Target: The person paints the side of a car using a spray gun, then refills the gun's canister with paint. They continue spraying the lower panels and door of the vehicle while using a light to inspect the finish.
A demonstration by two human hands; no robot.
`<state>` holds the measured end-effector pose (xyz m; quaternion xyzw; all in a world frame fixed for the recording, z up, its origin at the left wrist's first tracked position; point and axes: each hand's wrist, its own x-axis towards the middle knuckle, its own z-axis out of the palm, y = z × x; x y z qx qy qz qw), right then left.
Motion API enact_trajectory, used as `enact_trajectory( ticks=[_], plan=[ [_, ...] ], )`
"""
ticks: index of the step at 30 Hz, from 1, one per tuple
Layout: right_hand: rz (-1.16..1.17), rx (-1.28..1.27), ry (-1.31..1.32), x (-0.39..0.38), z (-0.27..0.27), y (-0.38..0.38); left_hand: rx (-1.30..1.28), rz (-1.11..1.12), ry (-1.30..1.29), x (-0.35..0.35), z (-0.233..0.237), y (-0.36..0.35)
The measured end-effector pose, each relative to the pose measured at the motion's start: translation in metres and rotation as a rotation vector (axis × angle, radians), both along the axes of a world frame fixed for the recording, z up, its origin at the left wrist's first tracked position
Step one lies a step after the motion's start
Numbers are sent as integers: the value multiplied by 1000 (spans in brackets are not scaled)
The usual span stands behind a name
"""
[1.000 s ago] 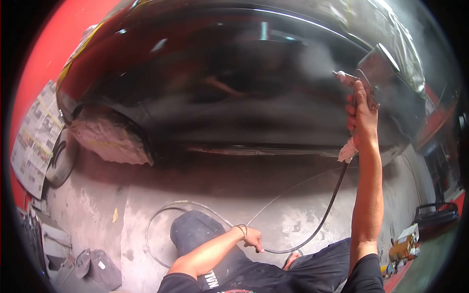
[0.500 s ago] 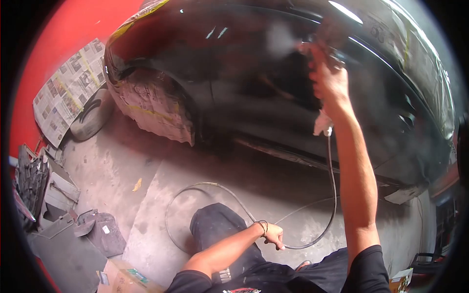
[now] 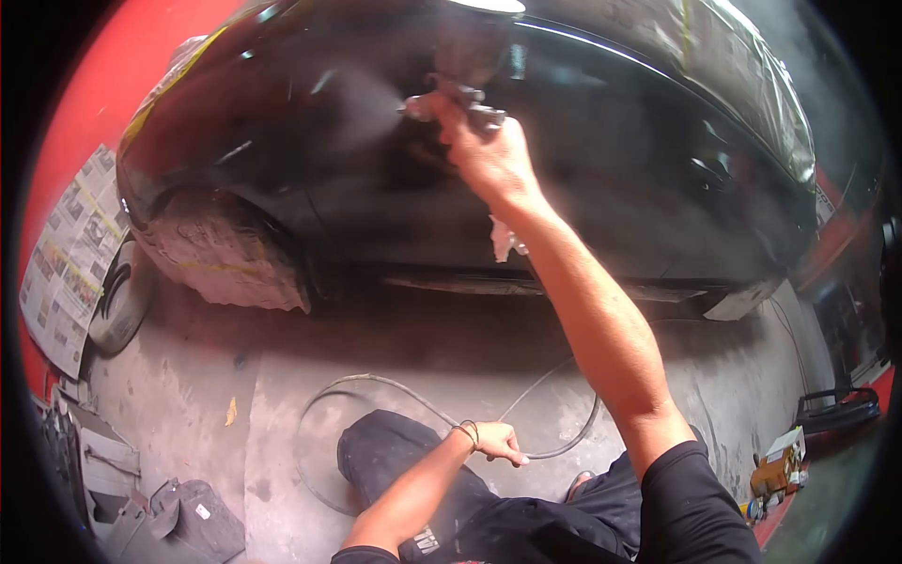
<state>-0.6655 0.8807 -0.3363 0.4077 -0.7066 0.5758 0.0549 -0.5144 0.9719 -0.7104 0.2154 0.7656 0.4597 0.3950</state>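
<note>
My right hand (image 3: 493,164) is wrapped round a spray gun (image 3: 474,105), held up close to the glossy dark side of a car (image 3: 376,211). Pale mist fans out leftward from the nozzle onto the panel. A dark cup (image 3: 470,52) stands on top of the gun. White cloth or paper (image 3: 505,240) hangs below, by my wrist. Down over my lap, my left hand (image 3: 498,442) is closed on an air hose (image 3: 575,434), which loops across the floor on both sides. My forearm hides the hose's upper run.
Crinkled masking paper (image 3: 225,249) covers the wheel arch, and plastic sheeting (image 3: 738,70) covers the car's upper right. Newspaper (image 3: 70,258) and a tire (image 3: 117,301) lean at the left. Dark panels (image 3: 183,522) lie lower left; a box (image 3: 778,470) stands lower right.
My right hand has swept the spray gun leftward along the car side, mist still coming out. The view has shifted too. My left hand keeps its hold on the hose.
</note>
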Motion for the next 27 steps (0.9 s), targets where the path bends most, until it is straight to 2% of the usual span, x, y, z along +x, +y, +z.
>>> enact_trajectory(
  ticks=[3,9,17,22,27],
  plan=[
    [-132,48,-168,-18,11,49,-7,-41,5,-7,-9,11],
    [-309,36,-251,-59,24,139,-19,-90,-29,-23,-13,35],
    [-545,19,-259,-125,38,271,-135,-114,-111,-50,-8,69],
    [-704,-91,-194,-190,39,358,-96,-74,-139,-60,-9,87],
    [-828,-195,-142,-254,39,461,-116,-55,-158,-59,12,103]
  ],
)
